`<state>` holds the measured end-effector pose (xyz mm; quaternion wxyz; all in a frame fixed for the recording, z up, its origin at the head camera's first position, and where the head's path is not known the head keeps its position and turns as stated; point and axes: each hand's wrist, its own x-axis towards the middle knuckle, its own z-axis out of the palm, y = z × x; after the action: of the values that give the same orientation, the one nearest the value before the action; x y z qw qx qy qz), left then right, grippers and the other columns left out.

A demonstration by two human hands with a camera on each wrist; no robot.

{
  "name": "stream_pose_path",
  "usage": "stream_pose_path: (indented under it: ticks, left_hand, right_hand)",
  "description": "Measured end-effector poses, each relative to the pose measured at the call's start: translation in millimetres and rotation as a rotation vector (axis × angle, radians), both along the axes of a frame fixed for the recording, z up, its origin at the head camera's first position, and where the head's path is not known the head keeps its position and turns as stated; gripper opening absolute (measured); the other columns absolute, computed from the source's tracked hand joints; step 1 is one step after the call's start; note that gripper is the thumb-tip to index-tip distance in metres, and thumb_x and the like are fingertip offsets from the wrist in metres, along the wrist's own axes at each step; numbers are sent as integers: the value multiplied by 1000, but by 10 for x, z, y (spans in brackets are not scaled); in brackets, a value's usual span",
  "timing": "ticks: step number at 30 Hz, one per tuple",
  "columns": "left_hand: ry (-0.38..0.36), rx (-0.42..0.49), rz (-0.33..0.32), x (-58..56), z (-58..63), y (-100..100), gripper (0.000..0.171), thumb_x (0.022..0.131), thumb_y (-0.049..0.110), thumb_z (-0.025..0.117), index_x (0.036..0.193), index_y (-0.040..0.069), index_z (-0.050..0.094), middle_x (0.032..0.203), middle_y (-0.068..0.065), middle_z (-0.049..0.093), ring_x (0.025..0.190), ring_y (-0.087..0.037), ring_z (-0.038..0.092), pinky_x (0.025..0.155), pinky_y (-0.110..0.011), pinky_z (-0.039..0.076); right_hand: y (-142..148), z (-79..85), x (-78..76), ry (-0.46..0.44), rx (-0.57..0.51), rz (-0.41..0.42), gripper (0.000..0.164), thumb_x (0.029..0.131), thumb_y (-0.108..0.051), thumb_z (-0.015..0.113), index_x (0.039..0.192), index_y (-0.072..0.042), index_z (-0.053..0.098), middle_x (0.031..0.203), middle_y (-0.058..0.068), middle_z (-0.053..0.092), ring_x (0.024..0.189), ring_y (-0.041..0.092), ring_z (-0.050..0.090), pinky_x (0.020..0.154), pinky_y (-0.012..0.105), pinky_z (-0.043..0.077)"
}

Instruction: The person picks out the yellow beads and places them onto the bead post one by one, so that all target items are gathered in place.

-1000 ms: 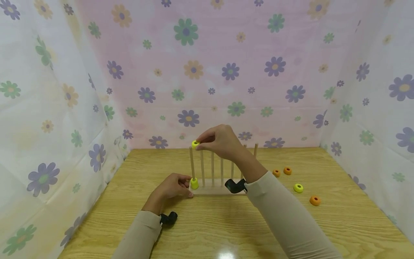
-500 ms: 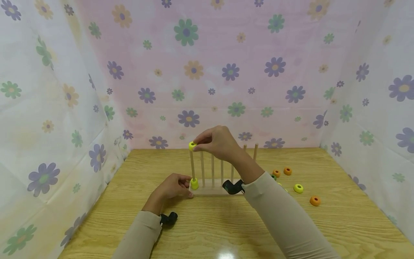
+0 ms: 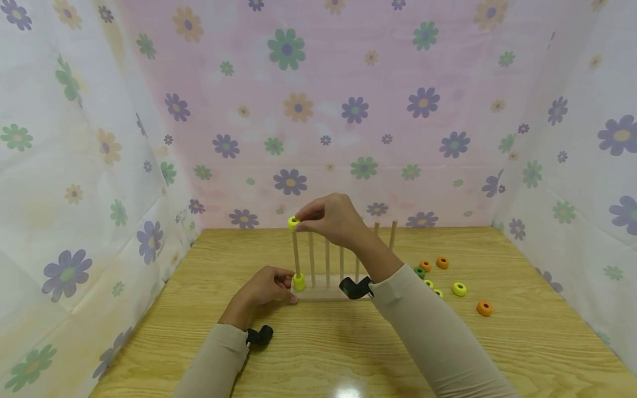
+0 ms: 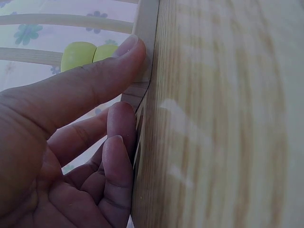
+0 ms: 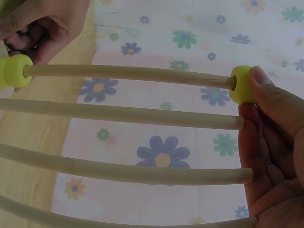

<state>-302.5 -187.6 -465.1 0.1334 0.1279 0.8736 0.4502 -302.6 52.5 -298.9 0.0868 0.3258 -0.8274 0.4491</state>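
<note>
Behind the bench (image 3: 318, 348) hangs a flowered cloth (image 3: 318, 121), and on the wood grain before us stands the wooden rack (image 3: 325, 294), a flat base with a row of upright pegs, partly covered by our right sleeve (image 3: 433, 337). Our left hand (image 3: 266, 287) is low at the rack's left end, gripping the base with the thumb on its front corner and fingers behind. Our right hand (image 3: 338, 221) is up at the peg tops, thumb and fingers narrowed on a yellow ring (image 3: 292, 223). That ring sits at the tip of the leftmost peg (image 3: 296, 254), well above our left hand; the tip meets its hole, though how deep we cannot tell. Down the same peg, stacked yellow rings (image 3: 298, 283) rest on the base, just beside our left fingers. Loose orange, yellow and green rings (image 3: 459, 289) lie to the right, well apart from both hands.
</note>
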Motion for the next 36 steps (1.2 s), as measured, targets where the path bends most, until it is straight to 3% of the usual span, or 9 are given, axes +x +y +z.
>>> stream_pose_path:
  ticks: [36]
  left_hand:
    - [18, -12, -14, 17, 19, -1, 71, 77, 19, 94, 140, 5, 65, 103, -4, 68, 88, -17, 61, 81, -31, 53]
  right_hand:
    - [-21, -19, 18, -55, -18, -41, 16, 86, -23, 87, 100, -17, 83, 90, -5, 79, 81, 8, 75, 73, 29, 60]
